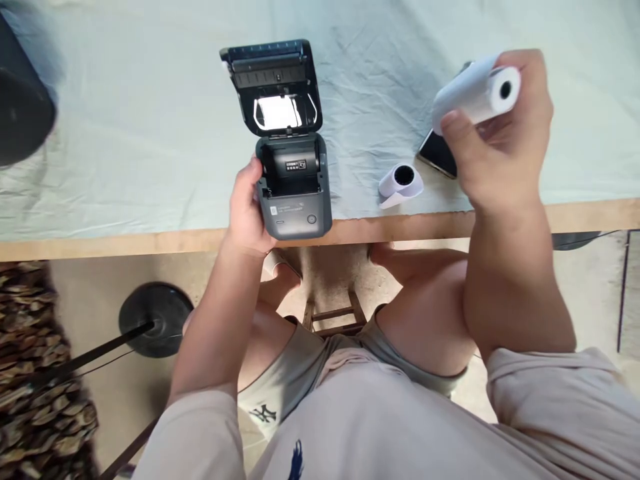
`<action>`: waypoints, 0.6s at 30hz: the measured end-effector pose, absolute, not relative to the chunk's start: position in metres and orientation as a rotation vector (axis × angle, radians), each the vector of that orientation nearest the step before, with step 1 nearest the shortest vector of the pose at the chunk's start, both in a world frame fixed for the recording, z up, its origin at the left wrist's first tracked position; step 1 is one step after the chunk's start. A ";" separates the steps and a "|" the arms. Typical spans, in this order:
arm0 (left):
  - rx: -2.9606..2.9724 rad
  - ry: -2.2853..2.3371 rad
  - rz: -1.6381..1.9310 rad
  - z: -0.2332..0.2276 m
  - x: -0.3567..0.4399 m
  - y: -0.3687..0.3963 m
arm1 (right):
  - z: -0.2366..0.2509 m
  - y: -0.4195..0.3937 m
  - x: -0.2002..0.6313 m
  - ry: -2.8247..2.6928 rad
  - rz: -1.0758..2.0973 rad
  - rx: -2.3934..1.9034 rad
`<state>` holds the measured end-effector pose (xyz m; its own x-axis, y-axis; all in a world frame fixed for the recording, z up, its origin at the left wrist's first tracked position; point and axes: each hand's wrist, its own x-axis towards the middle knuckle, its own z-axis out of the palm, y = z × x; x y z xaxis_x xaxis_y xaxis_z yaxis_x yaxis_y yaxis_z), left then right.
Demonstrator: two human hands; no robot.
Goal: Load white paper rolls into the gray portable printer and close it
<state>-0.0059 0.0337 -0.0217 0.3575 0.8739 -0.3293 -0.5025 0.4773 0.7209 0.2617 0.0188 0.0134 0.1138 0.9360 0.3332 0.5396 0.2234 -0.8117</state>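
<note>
My left hand (247,210) grips the left side of a dark portable label printer (299,217) at the table's front edge. The printer's lid (275,73) is swung up, and its paper bay shows no roll inside. Over the right part of the table, my right hand (510,140) is closed around a long white paper roll (470,93) with a dark hole in its end. A smaller white paper roll (393,183) stands on the cloth between the hands, its loose end curling out. Partly hidden under my right hand lies a dark smartphone (440,152).
A pale green cloth (150,133) covers the wooden table (125,245). At the far left is a dark rounded object (23,100). Below the table are a round black stand base (155,319), a wooden stool rung (335,313) and my legs.
</note>
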 end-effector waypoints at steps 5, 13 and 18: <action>0.651 0.741 0.947 -0.021 -0.006 0.034 | 0.004 0.021 0.262 -1.760 0.283 -1.678; 0.716 0.765 0.874 -0.020 -0.009 0.036 | 0.000 0.023 0.262 -1.892 0.411 -1.840; 0.666 0.711 0.876 -0.020 -0.009 0.036 | 0.016 -0.005 0.243 -1.766 0.101 -1.824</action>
